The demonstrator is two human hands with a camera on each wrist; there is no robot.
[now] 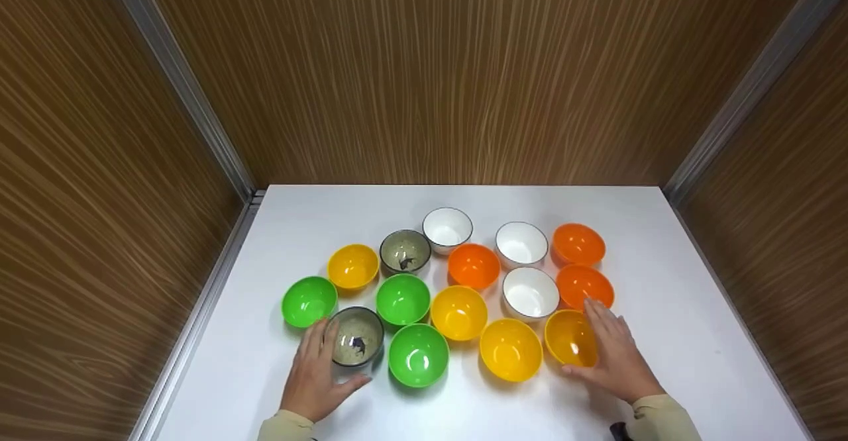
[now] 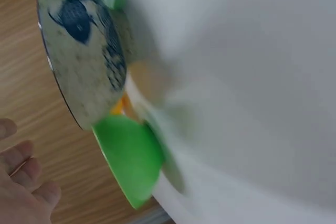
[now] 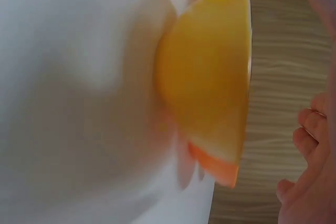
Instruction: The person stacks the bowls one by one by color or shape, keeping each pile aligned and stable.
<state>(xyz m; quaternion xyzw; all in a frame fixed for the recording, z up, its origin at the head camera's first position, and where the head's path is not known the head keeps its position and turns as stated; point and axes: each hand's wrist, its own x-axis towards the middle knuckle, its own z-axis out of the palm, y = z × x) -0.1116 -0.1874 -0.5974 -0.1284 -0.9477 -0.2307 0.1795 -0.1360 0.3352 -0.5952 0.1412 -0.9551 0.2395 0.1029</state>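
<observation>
My left hand is spread beside a grey bowl with a dark fish motif, fingers at its left rim, thumb near its front. In the left wrist view this bowl's blue-patterned outside shows, with the left hand apart from it and its fingers relaxed. My right hand reaches around the right side of a yellow bowl, thumb at its front and fingers over its far right rim. The right wrist view shows a gap between the yellow bowl and the right hand.
Between the hands stand a green bowl and another yellow bowl. Behind are more green, yellow, white and orange bowls, plus a second grey one, all upright on the white table. Wood-patterned panels enclose three sides.
</observation>
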